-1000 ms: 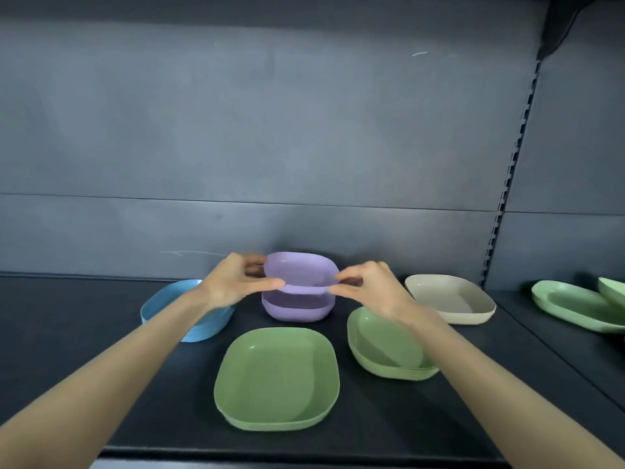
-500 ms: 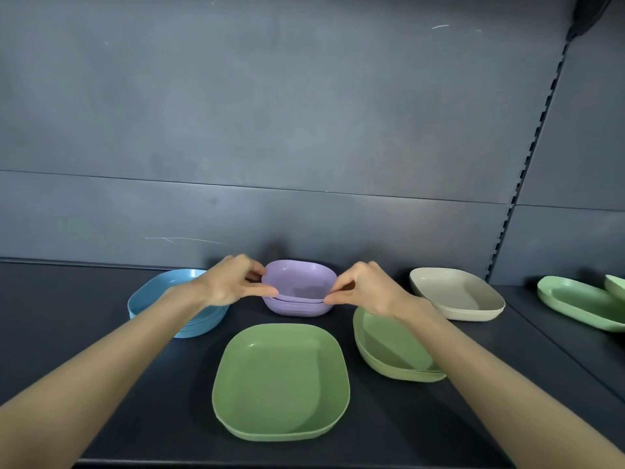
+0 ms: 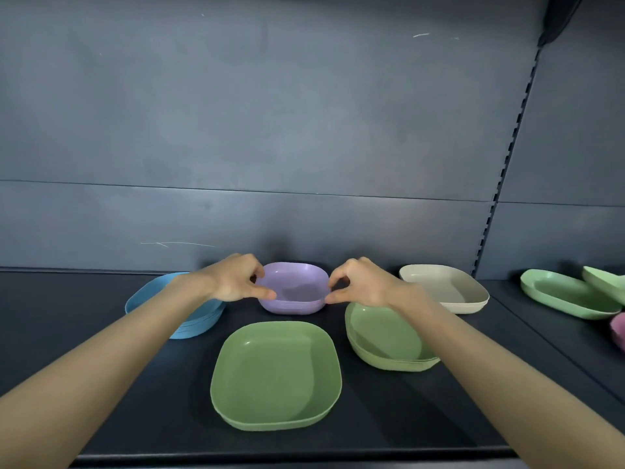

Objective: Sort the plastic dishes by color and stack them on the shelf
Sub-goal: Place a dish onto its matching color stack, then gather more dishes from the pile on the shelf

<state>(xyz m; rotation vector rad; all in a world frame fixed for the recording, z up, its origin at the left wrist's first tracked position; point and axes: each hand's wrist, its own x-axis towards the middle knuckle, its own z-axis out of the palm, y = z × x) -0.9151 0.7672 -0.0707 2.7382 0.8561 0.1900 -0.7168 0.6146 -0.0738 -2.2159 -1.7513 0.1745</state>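
A stack of purple dishes [image 3: 294,292] sits at the back middle of the dark shelf [image 3: 372,418]. My left hand [image 3: 236,279] pinches the top purple dish's left rim between thumb and curled fingers. On the right rim, my right hand [image 3: 362,286] pinches in the same way. The top dish lies nested in the ones below. A blue stack [image 3: 189,319] stands to the left, partly hidden by my left arm. A single green plate [image 3: 275,375] lies in front, a green stack [image 3: 385,340] at front right under my right arm, and a beige stack [image 3: 446,287] at back right.
On the neighbouring shelf section to the right lie light green dishes [image 3: 568,294] and a pink dish [image 3: 619,328] cut off by the frame edge. A slotted upright [image 3: 507,157] divides the grey back wall. The shelf's front edge runs just below the green plate.
The purple dish held by both hands has come down from above the purple stack and now sits nested on it. Both hands have stayed at its rim.
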